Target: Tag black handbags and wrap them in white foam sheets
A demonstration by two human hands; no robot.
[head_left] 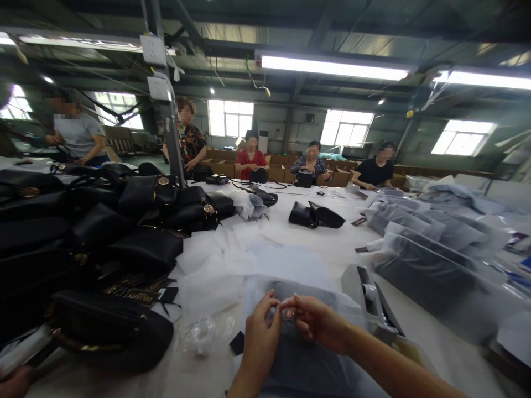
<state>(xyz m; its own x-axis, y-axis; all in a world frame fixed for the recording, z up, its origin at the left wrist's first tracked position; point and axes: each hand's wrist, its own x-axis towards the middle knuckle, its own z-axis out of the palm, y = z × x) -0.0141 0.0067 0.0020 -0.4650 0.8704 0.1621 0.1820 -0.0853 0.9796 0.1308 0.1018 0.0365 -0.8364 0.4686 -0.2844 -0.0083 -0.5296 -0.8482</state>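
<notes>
My left hand (262, 334) and my right hand (317, 320) meet at the fingertips, both closed in a pinch. Whatever lies between the fingers is too small to make out. Beneath them a dark item in a frosted plastic bag (301, 362) lies on the white table. Just right of it stands a grey tape dispenser (360, 293). Left of my left hand are a crumpled clear plastic clump (201, 336) and a small black tag (237, 342). Thin white sheets (213, 271) spread out beyond.
Black handbags (141, 249) are heaped on the left, one black bag (108, 331) nearest. Another person's hand (16, 381) shows at the lower left corner. Frosted-bagged items (431, 282) pile up on the right. Two black pouches (315, 214) lie mid-table; several people work behind.
</notes>
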